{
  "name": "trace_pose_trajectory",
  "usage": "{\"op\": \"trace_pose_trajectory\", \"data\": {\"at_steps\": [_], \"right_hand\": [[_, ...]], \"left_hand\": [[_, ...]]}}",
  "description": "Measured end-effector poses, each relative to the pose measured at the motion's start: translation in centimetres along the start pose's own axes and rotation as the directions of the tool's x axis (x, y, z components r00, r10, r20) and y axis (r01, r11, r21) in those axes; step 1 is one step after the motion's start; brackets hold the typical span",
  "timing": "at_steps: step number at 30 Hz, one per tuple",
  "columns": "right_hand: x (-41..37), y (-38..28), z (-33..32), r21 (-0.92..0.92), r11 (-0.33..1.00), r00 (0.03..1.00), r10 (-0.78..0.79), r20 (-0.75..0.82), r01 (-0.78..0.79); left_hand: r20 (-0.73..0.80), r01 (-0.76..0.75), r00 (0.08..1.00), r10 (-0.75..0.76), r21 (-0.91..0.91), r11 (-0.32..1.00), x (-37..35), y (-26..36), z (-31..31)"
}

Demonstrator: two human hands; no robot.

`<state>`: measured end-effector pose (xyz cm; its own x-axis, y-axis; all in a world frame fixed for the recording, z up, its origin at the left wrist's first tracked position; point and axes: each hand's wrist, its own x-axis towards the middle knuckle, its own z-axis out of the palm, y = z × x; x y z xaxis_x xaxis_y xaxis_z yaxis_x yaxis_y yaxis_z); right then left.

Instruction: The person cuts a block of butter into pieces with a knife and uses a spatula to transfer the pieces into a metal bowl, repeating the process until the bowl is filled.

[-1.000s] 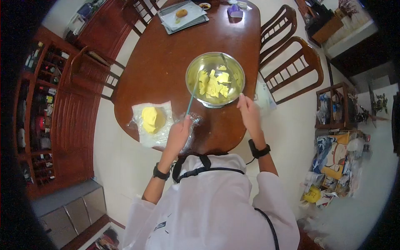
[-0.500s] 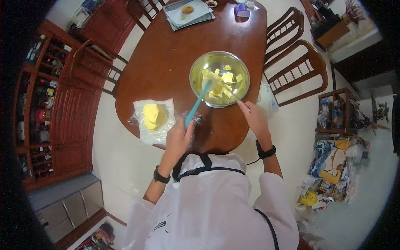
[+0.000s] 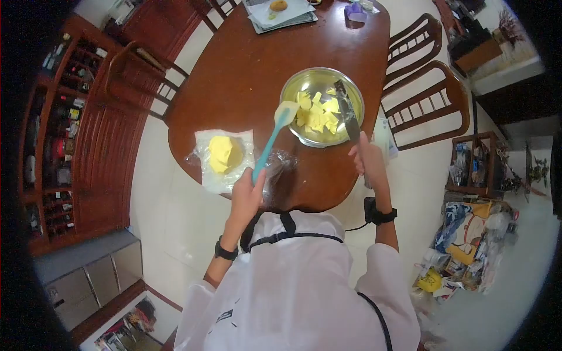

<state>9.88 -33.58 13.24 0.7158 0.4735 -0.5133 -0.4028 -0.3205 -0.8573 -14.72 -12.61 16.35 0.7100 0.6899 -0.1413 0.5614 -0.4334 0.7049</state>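
Note:
My left hand (image 3: 248, 190) is closed round the teal handle of a spatula (image 3: 270, 143); its pale head is up by the left rim of the metal bowl (image 3: 308, 139). My right hand (image 3: 370, 158) grips a knife (image 3: 349, 117), whose broad, smeared blade lies over the bowl's right side. Chunks of yellow butter (image 3: 317, 114) are heaped inside the bowl. Left of the spatula, a larger block of butter (image 3: 223, 154) rests on an opened white wrapper (image 3: 205, 181), near the table's front edge.
The wooden table (image 3: 234, 88) has a tray (image 3: 284, 24) with white paper and a round brown item at its far end. A purple item (image 3: 355, 11) stands at the far right. Crumpled clear plastic wrap (image 3: 280, 169) lies by the left hand. Chairs (image 3: 430, 93) flank the table.
The spatula head has moved from inside the bowl to its left rim. The knife, previously low in the butter, is raised with its blade showing across the right side. The view has shifted slightly.

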Motion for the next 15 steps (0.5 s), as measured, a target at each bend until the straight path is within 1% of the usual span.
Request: {"op": "trace_pose_trajectory", "data": {"at_steps": [2,3,4,5,6,7,9,10,12,13,14,15], "right_hand": [[0.1,-0.2,0.5,0.029,0.996,0.996,0.085,-0.037,-0.084],[0.3,0.1,0.8,0.019,0.996,0.996,0.089,-0.015,-0.088],[0.4,0.6,1.2,0.011,0.998,0.998,0.063,-0.013,-0.062],[0.5,1.0,2.0,0.003,0.999,0.999,0.037,-0.003,-0.037],[0.1,1.0,3.0,-0.098,0.995,1.0,0.008,0.008,-0.008],[0.0,1.3,4.0,-0.14,0.989,0.998,-0.034,0.05,0.041],[-0.5,2.1,6.7,-0.206,0.974,0.991,-0.075,0.109,0.096],[-1.3,1.7,8.5,-0.218,0.971,0.988,-0.072,0.137,0.101],[-3.2,0.9,12.6,-0.203,0.947,0.933,-0.179,0.314,0.25],[-3.4,1.1,14.4,-0.216,0.943,0.929,-0.173,0.328,0.253],[-3.5,1.7,16.0,-0.243,0.942,0.925,-0.135,0.356,0.231],[-3.4,2.4,17.7,-0.27,0.94,0.92,-0.095,0.38,0.209]], "left_hand": [[-0.013,0.071,0.997,-0.077,-0.24,0.968,-0.2,-1.9,-0.4],[-0.027,0.087,0.995,-0.097,-0.238,0.967,-0.5,-2.4,-0.8],[0.069,0.217,0.975,-0.209,-0.471,0.855,-0.9,-3.0,-1.5],[0.176,0.332,0.94,-0.291,-0.663,0.671,-1.6,-3.7,-2.3],[0.196,0.355,0.93,-0.312,-0.705,0.614,-2.2,-3.9,-3.2],[0.163,0.353,0.923,-0.347,-0.714,0.605,-3.0,-4.4,-4.1],[0.252,0.415,0.889,-0.382,-0.794,0.444,-4.5,-5.5,-5.8],[0.219,0.391,0.887,-0.407,-0.824,0.409,-5.2,-6.8,-6.2],[0.173,0.364,0.872,-0.459,-0.855,0.37,-6.9,-9.6,-7.6],[0.142,0.343,0.86,-0.489,-0.872,0.35,-7.6,-10.7,-8.3],[0.101,0.314,0.855,-0.509,-0.882,0.352,-8.4,-11.5,-8.9],[0.102,0.312,0.849,-0.518,-0.889,0.336,-9.2,-12.4,-9.4]]}}
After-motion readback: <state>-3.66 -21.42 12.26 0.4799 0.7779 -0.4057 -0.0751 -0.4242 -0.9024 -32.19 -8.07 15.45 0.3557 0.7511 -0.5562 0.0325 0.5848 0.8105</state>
